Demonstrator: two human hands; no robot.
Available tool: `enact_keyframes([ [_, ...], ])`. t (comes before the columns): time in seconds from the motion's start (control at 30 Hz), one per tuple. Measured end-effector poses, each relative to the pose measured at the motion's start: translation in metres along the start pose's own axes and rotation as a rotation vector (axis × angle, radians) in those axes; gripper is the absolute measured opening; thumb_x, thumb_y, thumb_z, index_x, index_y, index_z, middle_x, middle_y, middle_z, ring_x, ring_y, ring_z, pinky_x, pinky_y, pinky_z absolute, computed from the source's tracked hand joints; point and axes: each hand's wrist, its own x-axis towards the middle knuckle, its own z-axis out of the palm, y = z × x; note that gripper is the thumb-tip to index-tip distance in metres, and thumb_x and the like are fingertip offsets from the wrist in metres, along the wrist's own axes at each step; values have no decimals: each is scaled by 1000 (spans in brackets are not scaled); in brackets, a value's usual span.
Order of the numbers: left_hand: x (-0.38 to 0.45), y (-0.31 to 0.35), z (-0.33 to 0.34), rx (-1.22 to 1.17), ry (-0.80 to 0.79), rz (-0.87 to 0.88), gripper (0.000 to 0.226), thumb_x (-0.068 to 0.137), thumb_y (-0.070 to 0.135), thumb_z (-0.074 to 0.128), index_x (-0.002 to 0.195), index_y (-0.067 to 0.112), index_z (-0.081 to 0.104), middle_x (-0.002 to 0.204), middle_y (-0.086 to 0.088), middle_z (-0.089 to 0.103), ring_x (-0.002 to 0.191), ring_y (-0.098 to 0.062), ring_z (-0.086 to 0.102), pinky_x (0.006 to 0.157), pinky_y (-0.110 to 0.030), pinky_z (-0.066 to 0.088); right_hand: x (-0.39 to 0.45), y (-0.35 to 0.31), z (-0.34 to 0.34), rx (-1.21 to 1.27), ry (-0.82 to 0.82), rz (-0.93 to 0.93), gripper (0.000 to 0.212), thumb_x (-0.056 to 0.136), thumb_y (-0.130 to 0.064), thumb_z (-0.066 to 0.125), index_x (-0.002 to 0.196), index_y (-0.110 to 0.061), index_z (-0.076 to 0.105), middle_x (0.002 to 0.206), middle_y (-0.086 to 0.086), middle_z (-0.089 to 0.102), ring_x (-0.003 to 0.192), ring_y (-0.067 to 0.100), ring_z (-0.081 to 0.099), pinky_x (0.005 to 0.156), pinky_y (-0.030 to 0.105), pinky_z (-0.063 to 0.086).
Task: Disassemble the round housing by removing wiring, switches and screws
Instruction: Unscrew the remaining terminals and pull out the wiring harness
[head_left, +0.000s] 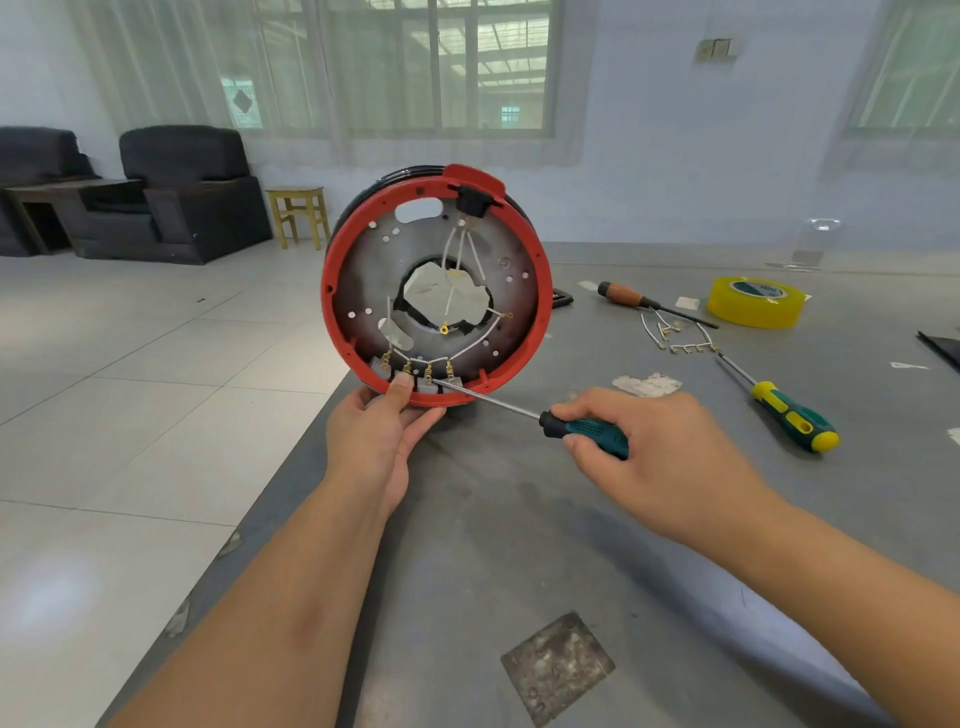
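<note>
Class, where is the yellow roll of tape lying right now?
The yellow roll of tape lies on the grey table, far right, just beyond the wooden-handled screwdriver.

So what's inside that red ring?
Inside the housing: a grey plate, white wires and switches along the bottom. The central hole shows only foil; anything deeper is hidden.

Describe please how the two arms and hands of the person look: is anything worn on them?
Both forearms are bare up to the frame edge, with no sleeves in view. The left hand and the right hand wear no gloves. No rings, watch or bracelet show on them. The nails that show are short.
</note>
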Motion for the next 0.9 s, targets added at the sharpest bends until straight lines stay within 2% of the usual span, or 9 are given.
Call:
enact_keyframes([
  [0.1, 1, 0, 1, -33, 27, -6, 10, 103, 5, 63, 112, 2, 64, 98, -14, 81, 94, -34, 79, 87, -46, 65, -6, -7, 8, -68, 84, -57, 24, 88, -24, 73, 111, -32, 74, 81, -12, 73, 72, 17, 59, 60, 25, 36],
  [0.17, 1, -1, 2, -54, 45, -10, 12, 103, 5, 63, 114, 1, 64, 99, -16, 80, 95, -36, 79, 87, -47, 64, -10, -11, 12, -87, 72, -59, 24, 90, -26, 70, 113, -32, 71, 85, -12, 74, 69, 20, 63, 61, 28, 39],
  [0.4, -1, 0, 5, -104, 81, -6, 18, 104, 4, 62, 121, -1, 62, 95, -16, 80, 89, -35, 79, 87, -51, 64, -18, -19, 18, -105, 4, -53, 23, 99, -32, 56, 121, -34, 61, 98, -13, 72, 80, 22, 65, 67, 35, 50],
  [0.53, -4, -1, 8, -136, 87, -4, 5, 104, 4, 61, 107, 1, 65, 99, -19, 79, 89, -32, 80, 86, -48, 65, -20, -24, 22, -113, -14, -38, 28, 102, -35, 50, 129, -33, 56, 107, -12, 70, 89, 21, 66, 73, 38, 52],
  [0.63, -5, -2, 8, -159, 91, -16, 5, 105, 4, 61, 104, 1, 65, 96, -17, 77, 87, -29, 79, 87, -47, 64, -19, -25, 26, -110, -8, -42, 29, 103, -36, 48, 131, -31, 55, 109, -11, 70, 92, 20, 66, 75, 38, 52],
  [0.77, -6, -1, 8, -159, 88, -5, 12, 104, 4, 62, 115, -2, 64, 95, -13, 80, 93, -33, 79, 89, -49, 64, -19, -22, 25, -69, 34, -43, 27, 100, -33, 56, 126, -31, 60, 102, -12, 72, 86, 18, 66, 72, 37, 53],
  [0.9, -7, -2, 7, -122, 69, -9, 25, 103, 4, 63, 127, -4, 61, 106, -15, 79, 97, -33, 79, 85, -47, 65, -14, -12, 21, 59, 122, 45, 24, 93, -34, 65, 116, -41, 63, 79, -14, 70, 64, 5, 57, 57, 22, 40],
])
